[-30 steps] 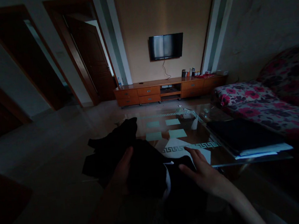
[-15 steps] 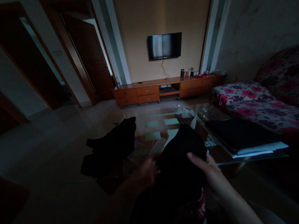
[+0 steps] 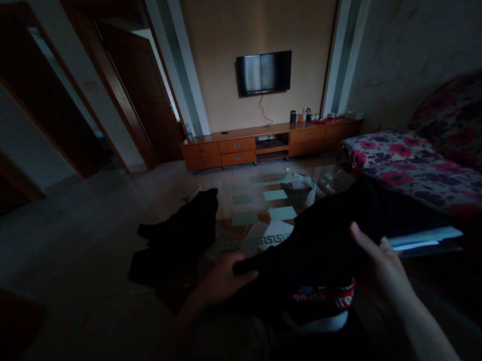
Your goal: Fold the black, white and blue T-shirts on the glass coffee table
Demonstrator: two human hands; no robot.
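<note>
A black cloth garment (image 3: pixel 309 254) is stretched between my two hands above the near edge of the glass table. Its exact kind cannot be made out in the dark. My left hand (image 3: pixel 223 277) pinches its left end between thumb and fingers. At the other end my right hand (image 3: pixel 381 263) grips it with the thumb on top, its fingers mostly hidden. Below the cloth shows a red patch with white lettering (image 3: pixel 341 296); whether it belongs to the garment is unclear. Another black garment (image 3: pixel 181 232) lies on the table's left side.
The glass coffee table (image 3: pixel 279 238) has a key-pattern border. On its right, a dark flat stack with white sheets (image 3: pixel 428 237) lies partly behind the held cloth. A floral sofa (image 3: pixel 397 150) stands at right. Beyond are a wooden TV cabinet (image 3: pixel 237 145) and a television (image 3: pixel 264 73).
My hands have moved apart, the right one to the right, and the garment is now spread sideways. More of the red lettered patch shows. The other black garment has stayed put.
</note>
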